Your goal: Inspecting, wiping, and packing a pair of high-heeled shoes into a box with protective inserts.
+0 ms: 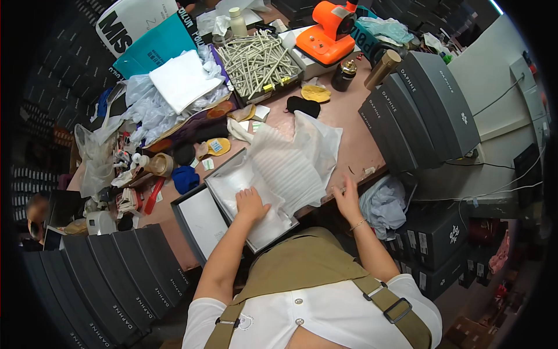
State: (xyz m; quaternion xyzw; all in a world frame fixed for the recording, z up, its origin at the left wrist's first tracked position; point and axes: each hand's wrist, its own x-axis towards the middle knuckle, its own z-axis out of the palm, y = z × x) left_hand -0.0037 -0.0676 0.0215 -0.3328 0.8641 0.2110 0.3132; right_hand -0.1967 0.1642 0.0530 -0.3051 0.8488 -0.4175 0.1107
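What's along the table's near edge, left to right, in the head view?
Row of grey boxes → open box lid → left hand on white paper in the open box → right hand on the table edge → crumpled grey cloth → stack of dark boxes.

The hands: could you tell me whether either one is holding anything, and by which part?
Nothing is gripped. The left hand presses flat on the white paper in the open box; the right hand rests on the table edge.
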